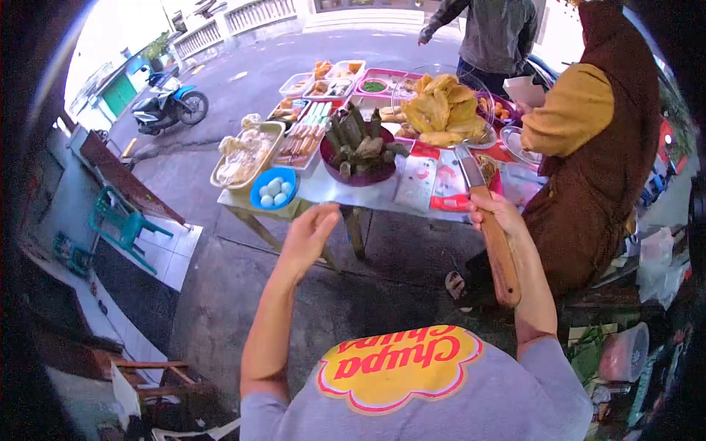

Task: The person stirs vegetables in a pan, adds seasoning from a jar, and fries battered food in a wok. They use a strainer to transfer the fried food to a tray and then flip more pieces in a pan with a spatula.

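My right hand (496, 214) is wrapped round the wooden handle of a skimmer (498, 253); its metal neck runs up towards the table. At its far end a round wire rim encircles a heap of yellow fritters (441, 106), over the table's back part. My left hand (315, 229) is held out with nothing in it, fingers extended, just short of the table's front edge. Beyond it are a blue bowl of white eggs (273, 192) and a dark red bowl (368, 176) piled with leaf-wrapped rolls (357, 140).
Trays of snacks (301, 143) cover the table's left and back. A white-rimmed tray (246, 154) stands at the left corner. Close on my right stands a person with a yellow sleeve (570, 110); another person (496, 37) is behind the table. A green chair (121, 220) and a motorbike (169, 99) are left.
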Demonstrator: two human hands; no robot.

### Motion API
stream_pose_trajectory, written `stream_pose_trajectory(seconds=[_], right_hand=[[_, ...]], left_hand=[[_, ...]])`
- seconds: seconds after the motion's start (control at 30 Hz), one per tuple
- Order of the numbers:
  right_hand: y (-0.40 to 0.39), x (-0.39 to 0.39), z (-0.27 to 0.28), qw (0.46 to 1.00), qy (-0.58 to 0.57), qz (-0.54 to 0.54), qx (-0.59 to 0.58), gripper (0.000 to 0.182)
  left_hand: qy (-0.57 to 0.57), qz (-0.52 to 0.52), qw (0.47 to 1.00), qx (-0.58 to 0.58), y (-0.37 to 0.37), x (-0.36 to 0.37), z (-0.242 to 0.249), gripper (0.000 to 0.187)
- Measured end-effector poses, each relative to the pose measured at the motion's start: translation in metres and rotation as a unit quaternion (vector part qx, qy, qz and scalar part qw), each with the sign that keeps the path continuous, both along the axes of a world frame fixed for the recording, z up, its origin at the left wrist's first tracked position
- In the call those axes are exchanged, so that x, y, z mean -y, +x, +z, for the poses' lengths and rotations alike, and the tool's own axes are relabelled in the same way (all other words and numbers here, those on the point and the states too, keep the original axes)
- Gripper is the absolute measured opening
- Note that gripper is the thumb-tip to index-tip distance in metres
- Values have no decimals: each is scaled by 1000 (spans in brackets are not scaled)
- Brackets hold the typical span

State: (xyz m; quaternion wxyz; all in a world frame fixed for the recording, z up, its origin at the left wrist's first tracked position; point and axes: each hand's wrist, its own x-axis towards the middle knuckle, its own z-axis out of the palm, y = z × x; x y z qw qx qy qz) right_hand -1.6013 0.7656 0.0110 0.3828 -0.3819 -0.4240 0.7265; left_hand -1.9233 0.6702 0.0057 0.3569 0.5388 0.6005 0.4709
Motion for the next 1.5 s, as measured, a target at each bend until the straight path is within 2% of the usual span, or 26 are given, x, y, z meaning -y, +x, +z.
stream_pose_trajectory(seconds=[0.07,0.2,0.27,0.37,0.43,0.47,0.53,0.57,0.63,0.67,0.73,0.77,0.83,0.87,0.93,1.0,1.03,1.1,1.17,1.2,1.23,1.3,1.37,1.4,1.47,1.5], right_hand=[[-3,-43,0,1000,8,-1,8,15],[-3,-122,-17,999,38,16,23,18],[-6,-164,-29,999,15,-8,30,18],[-3,-214,-37,999,-1,36,19,27],[-5,-242,-40,999,-24,35,26,26],[-7,-256,-42,998,-45,30,33,26],[-10,-280,-49,997,-44,49,43,26],[-13,-288,-48,996,-55,53,36,26],[-18,-301,-46,994,-77,67,31,27],[-21,-308,-46,994,-83,70,31,27],[-25,-315,-49,991,-116,65,7,29],[-26,-318,-52,990,-122,68,8,29],[-25,-327,-54,990,-98,91,42,32],[-25,-329,-55,989,-100,95,44,32],[-30,-333,-53,989,-111,92,34,33],[-33,-341,-53,989,-104,98,47,33],[-32,-345,-52,989,-95,96,63,33],[-34,-349,-48,989,-78,91,84,34],[-35,-353,-43,989,-73,97,85,34],[-35,-355,-43,989,-65,104,84,34],[-33,-357,-44,987,-64,110,97,33],[-35,-359,-43,985,-68,116,107,32],[-39,-361,-44,980,-55,129,139,28],[-42,-362,-45,980,-52,134,140,28],[-48,-366,-48,975,-45,140,168,25],[-49,-369,-54,968,-18,144,204,22]], left_hand=[[80,-43,991,-94,3,-70,9,27],[76,-85,976,-187,27,-192,7,29],[62,-114,966,-226,39,-262,-18,29],[-63,-124,910,-390,64,-359,-58,23],[-156,-116,873,-448,80,-393,-55,21],[-142,-134,837,-512,81,-420,-76,21],[-200,-152,796,-550,84,-456,-104,24],[-205,-156,797,-547,84,-474,-125,24],[-308,-88,717,-619,83,-504,-161,26],[-314,-91,715,-617,84,-513,-166,26],[-373,31,691,-619,85,-524,-177,32],[-370,-101,696,-607,78,-525,-176,33],[-374,-140,702,-590,78,-522,-148,32],[-378,-136,712,-576,73,-534,-183,32],[-388,-127,721,-560,66,-540,-191,31],[-332,-213,712,-581,67,-518,-114,28],[-338,-208,713,-578,64,-517,-112,28],[-202,-228,752,-585,63,-514,-102,24],[-63,-310,790,-526,64,-494,-86,18],[-96,-381,779,-489,72,-481,-70,17],[-68,-416,791,-443,87,-471,-84,17],[-69,-500,737,-450,114,-441,-86,14],[-32,-572,667,-477,139,-425,-140,20],[-34,-567,670,-478,137,-429,-148,20],[68,-685,555,-467,132,-435,-154,28],[-54,-601,676,-424,115,-440,-117,31]])
